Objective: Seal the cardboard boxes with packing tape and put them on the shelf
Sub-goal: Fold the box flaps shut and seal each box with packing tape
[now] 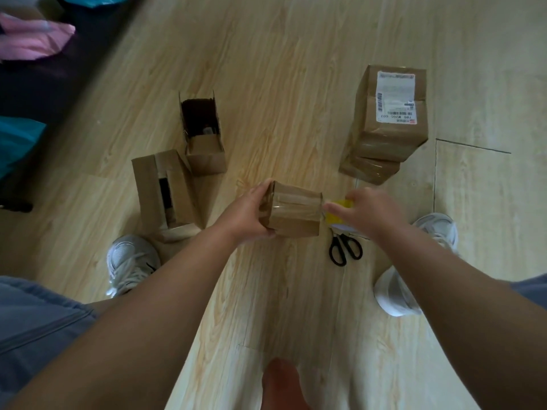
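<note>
A small brown cardboard box (296,211) is held above the wooden floor in the middle of the view, with clear tape across its top. My left hand (251,214) grips its left end, fingers curled around the edges. My right hand (367,211) holds a yellow roll of packing tape (340,210) at the box's right end, and tape runs from the roll onto the box. Two open boxes (165,190) (202,134) stand on the floor to the left. A stack of two taped boxes (387,122) sits at the right, the top one bearing a white shipping label.
Black-handled scissors (344,250) lie on the floor below my right hand. My white shoes (130,261) (396,294) flank the work area. A dark strip with pink (35,39) and teal items runs along the upper left.
</note>
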The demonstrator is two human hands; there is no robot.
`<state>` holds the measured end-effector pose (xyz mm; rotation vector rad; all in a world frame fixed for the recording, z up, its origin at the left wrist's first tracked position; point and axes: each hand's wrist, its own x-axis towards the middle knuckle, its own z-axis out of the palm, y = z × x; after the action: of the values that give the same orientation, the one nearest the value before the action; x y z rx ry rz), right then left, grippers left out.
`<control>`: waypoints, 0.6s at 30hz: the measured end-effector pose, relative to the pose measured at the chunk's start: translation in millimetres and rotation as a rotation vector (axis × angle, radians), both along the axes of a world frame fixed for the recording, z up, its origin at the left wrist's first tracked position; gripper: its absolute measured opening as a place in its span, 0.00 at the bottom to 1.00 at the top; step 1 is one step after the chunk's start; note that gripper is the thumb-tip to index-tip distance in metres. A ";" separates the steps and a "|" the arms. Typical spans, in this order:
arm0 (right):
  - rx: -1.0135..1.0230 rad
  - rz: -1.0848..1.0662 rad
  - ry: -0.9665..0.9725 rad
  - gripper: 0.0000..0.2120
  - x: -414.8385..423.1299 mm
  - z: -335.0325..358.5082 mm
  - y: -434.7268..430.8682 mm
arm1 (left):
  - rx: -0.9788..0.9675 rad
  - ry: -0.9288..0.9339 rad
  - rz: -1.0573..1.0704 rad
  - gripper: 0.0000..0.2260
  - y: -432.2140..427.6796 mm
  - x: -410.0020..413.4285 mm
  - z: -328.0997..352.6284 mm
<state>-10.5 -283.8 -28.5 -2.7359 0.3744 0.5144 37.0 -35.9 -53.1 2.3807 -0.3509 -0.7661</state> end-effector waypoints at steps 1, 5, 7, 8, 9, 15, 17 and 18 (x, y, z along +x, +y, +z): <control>0.012 -0.009 0.007 0.26 1.6 -2.0 1.6 | -0.019 0.027 0.024 0.51 1.0 0.1 0.3; 0.033 -0.027 0.009 0.27 6.9 -11.5 12.7 | -0.077 0.149 0.126 0.50 5.2 1.4 4.1; 0.026 -0.029 0.004 0.27 9.6 -14.3 21.1 | -0.088 0.199 0.156 0.50 7.4 3.2 4.3; 0.028 -0.037 0.008 0.27 11.2 -16.0 24.8 | -0.090 0.221 0.173 0.50 8.6 3.9 3.8; 0.036 -0.049 0.009 0.28 13.3 -18.0 28.9 | -0.094 0.243 0.196 0.51 10.5 4.3 2.1; 0.040 -0.067 0.023 0.28 29.2 -12.3 46.7 | -0.179 0.469 0.337 0.58 13.3 4.0 -7.7; 0.076 -0.062 0.072 0.29 37.4 -8.7 50.7 | -0.294 0.548 0.459 0.56 14.5 1.6 -10.4; 0.089 -0.058 0.090 0.29 40.1 -7.7 51.5 | -0.331 0.560 0.515 0.51 14.0 -0.1 -11.0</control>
<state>29.6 -232.3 -36.1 -2.6146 0.4412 0.6247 37.0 -21.8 -64.1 1.7373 0.3333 -0.9826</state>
